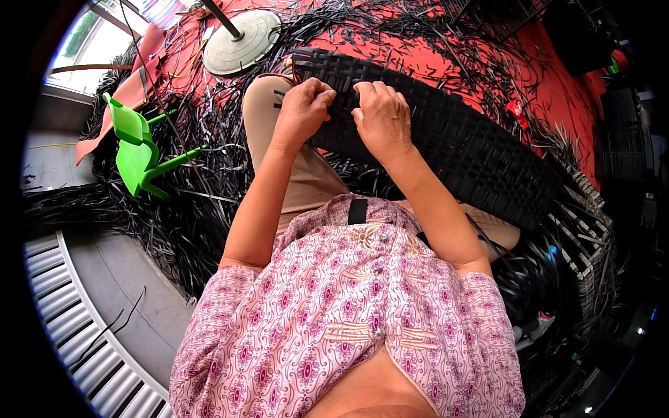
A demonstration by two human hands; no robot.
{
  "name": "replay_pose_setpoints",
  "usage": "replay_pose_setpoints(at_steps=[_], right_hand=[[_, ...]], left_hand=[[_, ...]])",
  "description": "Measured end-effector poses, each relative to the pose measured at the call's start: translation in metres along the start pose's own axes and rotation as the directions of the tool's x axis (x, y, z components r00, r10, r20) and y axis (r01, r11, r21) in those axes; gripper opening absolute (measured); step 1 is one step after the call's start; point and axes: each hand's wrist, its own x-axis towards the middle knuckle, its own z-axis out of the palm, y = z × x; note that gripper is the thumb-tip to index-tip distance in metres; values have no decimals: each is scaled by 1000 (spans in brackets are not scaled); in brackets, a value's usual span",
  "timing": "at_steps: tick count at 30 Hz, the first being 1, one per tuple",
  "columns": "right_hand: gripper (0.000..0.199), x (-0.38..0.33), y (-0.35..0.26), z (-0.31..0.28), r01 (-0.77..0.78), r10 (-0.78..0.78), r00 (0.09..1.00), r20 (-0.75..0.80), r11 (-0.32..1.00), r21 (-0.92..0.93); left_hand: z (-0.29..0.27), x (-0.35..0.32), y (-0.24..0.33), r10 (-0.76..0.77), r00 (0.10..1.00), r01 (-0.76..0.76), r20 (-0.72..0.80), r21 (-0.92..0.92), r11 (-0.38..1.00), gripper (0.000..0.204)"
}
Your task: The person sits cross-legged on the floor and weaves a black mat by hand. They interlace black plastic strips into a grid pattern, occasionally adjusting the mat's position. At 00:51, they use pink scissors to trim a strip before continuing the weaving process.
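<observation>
A long black panel woven from flat strips lies slantwise over my knees, from upper centre down to the right. At its left end, my left hand is closed, with thumb and fingers pinched at the weave. My right hand bends its fingers over the panel a little to the right, its thumb pressed toward them. A small gap of dark weave shows between the two hands. Whether a single loose strip is in my fingertips cannot be made out. Short strip ends stick out beside my left wrist, over the beige trouser leg.
Loose black strips pile around me on a red floor covering. A round grey base with a pole stands ahead. To my left are a small green chair and a white slatted piece. A woven frame is at right.
</observation>
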Motion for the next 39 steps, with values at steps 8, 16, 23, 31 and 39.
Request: replay_pose_setpoints(at_steps=[8, 16, 23, 31, 39], right_hand=[[28, 0, -6, -5, 116, -108, 979, -171, 992, 42], [18, 29, -7, 1, -9, 27, 1000, -12, 657, 754], [15, 26, 1, 10, -165, 242, 970, 4, 651, 741], [20, 25, 4, 23, -229, 241, 971, 14, 904, 360], [22, 37, -7, 25, -212, 185, 962, 203, 970, 121]], left_hand=[[-52, -10, 20, 121, 982, -140, -148, -124, 982, 18], [-42, -10, 43, 167, 986, -156, 28, -236, 959, 17], [2, 6, 5, 339, 935, -211, -109, 598, 773, 24], [9, 12, -1, 310, 942, -183, -128, 580, 794, 20], [6, 13, -10, 358, 927, -263, -112, 486, 833, 23]])
